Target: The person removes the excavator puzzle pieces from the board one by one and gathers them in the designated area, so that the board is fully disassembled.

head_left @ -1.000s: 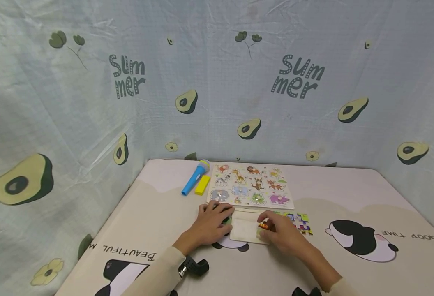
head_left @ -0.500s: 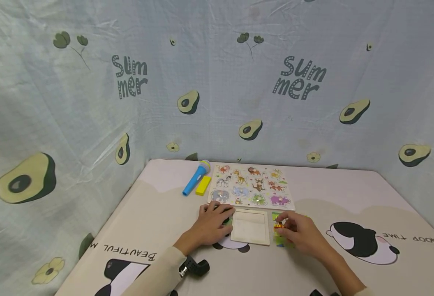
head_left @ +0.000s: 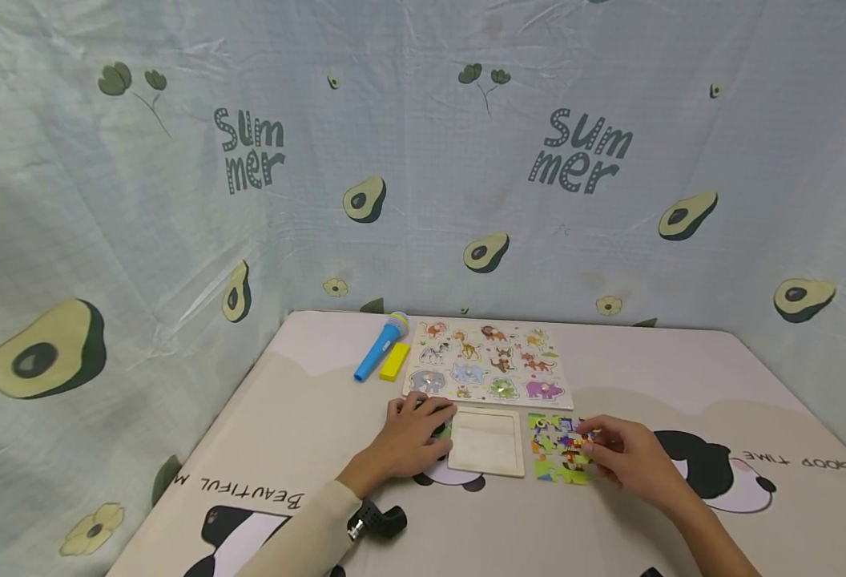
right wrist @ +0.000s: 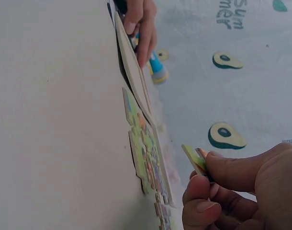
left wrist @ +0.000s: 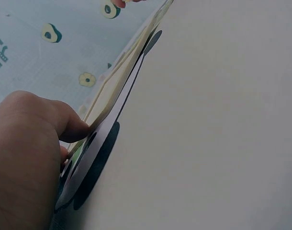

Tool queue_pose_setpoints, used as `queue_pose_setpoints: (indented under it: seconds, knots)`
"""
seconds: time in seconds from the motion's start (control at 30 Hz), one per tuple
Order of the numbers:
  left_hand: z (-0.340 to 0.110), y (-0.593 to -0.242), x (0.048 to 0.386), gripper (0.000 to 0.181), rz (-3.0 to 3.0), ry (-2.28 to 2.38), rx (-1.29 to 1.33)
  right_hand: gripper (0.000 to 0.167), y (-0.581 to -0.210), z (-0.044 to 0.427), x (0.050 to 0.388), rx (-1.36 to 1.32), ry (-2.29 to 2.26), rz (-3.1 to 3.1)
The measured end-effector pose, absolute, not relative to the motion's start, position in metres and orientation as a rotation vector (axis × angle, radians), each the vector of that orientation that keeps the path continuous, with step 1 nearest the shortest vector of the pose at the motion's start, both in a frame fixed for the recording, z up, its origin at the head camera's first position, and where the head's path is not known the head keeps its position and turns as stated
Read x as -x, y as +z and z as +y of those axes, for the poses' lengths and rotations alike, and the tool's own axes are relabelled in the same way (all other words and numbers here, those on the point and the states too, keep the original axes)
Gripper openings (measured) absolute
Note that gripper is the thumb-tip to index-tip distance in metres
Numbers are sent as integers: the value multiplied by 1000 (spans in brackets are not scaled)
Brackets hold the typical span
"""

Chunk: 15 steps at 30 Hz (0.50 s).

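Observation:
A shallow wooden puzzle tray [head_left: 486, 442] lies bare in front of the person. My left hand [head_left: 414, 437] rests at its left side, the thumb touching the tray edge [left wrist: 105, 108] in the left wrist view. Colourful jigsaw pieces [head_left: 554, 465] lie in a loosely joined patch right of the tray. Over the right side of that patch, my right hand [head_left: 632, 457] pinches a small puzzle piece [right wrist: 194, 159] between thumb and fingers. The right wrist view shows green and orange on it, held above the table. Whether it is one piece or two stacked is unclear.
Behind the tray lies an animal peg puzzle board [head_left: 495, 361]. A blue toy microphone [head_left: 380, 350] and a yellow block [head_left: 394, 361] lie left of it. A printed cloth wall [head_left: 423, 144] rises behind the table.
My right hand has moved rightward from over the tray to the right side of the patch, still pinching its piece. The tray and the jigsaw patch came into fuller view. My left hand stayed put.

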<state>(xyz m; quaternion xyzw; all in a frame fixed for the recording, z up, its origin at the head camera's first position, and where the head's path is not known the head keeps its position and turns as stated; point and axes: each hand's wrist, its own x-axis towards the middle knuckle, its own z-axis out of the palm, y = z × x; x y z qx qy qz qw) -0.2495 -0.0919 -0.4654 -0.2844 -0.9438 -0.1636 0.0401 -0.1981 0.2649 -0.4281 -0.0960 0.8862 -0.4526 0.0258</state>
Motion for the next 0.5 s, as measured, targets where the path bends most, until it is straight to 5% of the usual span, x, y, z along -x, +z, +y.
queue_pose_setpoints:
  seconds: [0.5]
  knots:
    - [-92,-465,250,56,-2889,-481,868,29,-442,287,192,111,-1343,2718]
